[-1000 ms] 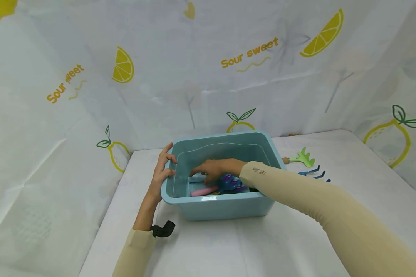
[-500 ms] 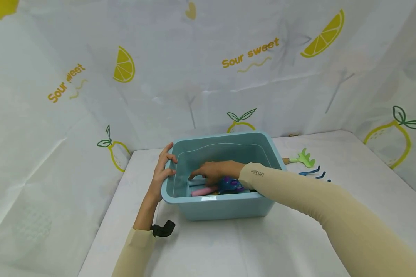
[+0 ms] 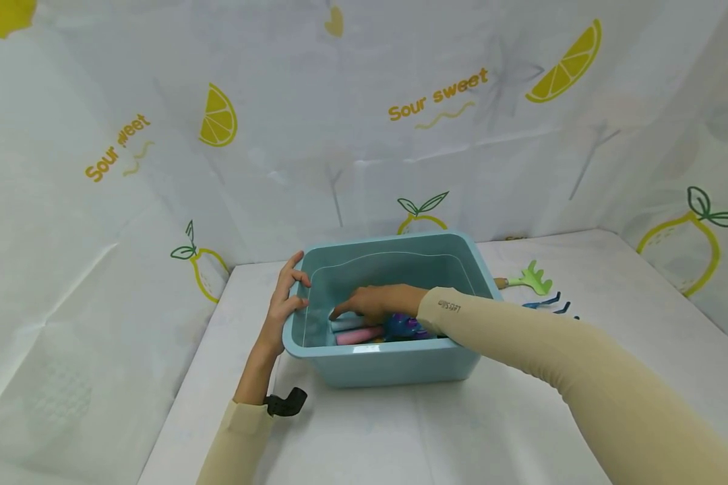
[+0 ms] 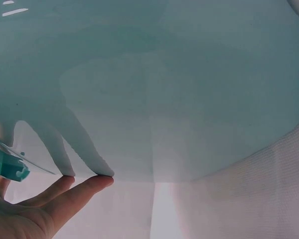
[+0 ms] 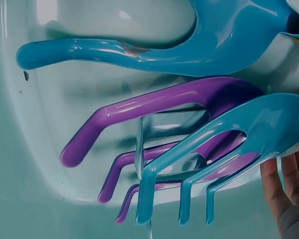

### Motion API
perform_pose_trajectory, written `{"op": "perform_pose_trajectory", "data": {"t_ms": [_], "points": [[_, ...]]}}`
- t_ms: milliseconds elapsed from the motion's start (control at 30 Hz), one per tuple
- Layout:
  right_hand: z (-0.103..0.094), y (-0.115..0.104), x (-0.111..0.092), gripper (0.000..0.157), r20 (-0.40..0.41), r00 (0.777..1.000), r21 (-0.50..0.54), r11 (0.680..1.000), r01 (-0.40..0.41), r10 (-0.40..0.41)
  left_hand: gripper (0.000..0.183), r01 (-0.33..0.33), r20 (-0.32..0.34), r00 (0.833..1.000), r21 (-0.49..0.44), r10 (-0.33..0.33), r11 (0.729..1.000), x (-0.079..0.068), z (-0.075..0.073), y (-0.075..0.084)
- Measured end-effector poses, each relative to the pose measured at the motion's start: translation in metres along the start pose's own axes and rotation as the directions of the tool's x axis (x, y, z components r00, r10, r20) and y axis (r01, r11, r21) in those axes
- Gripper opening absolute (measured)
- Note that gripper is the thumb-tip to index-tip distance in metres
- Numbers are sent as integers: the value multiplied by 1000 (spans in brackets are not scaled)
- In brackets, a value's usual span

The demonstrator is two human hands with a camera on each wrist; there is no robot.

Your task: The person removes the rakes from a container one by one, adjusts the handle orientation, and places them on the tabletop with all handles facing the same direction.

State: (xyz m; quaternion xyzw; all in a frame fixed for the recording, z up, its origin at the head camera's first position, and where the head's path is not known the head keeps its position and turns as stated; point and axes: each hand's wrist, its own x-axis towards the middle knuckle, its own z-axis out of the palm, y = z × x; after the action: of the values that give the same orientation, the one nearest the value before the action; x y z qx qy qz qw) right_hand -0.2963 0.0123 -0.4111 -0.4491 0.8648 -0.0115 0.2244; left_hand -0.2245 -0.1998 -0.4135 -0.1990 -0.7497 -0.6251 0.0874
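At the left rim of a blue plastic tub (image 3: 394,370), my left hand (image 3: 284,306) holds the edge. Two of its fingers (image 4: 84,191) press the outer wall in the left wrist view, others hook over the rim. My right hand (image 3: 373,302) is inside the tub on the pale blue handle (image 3: 348,325) of a hand rake, index finger stretched along it, thumb hidden. Beside it lies a pink handle (image 3: 359,335). In the right wrist view, fingers of my right hand (image 5: 286,189) are close by a blue three-pronged hand rake (image 5: 269,119), which overlaps a purple hand rake (image 5: 184,94).
Another blue tool (image 5: 224,40) with a yellow neck lies in the tub. Right of the tub are a green hand rake (image 3: 534,278) and a blue pronged tool (image 3: 549,303), partly behind my right sleeve (image 3: 522,337). A lemon-print cloth (image 3: 340,135) hangs behind the table.
My right hand and the pale handle have shifted slightly toward the tub's front, the handle now lying against the pink one. My left hand and the tub have not moved.
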Motion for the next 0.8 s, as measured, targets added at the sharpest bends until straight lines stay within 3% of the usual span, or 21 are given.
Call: {"op": "perform_pose_trajectory", "data": {"t_ms": [367,800], "points": [[-2,-3,-2,71,18,1000,-38,999,-8,8,30,-7,1,1000,-6,7,1000,1,0,-2],[-13,-2,-5,83,-35,999,-117,993,19,-23,30,2,5,1000,-2,-2,1000,0,0,-1]]}}
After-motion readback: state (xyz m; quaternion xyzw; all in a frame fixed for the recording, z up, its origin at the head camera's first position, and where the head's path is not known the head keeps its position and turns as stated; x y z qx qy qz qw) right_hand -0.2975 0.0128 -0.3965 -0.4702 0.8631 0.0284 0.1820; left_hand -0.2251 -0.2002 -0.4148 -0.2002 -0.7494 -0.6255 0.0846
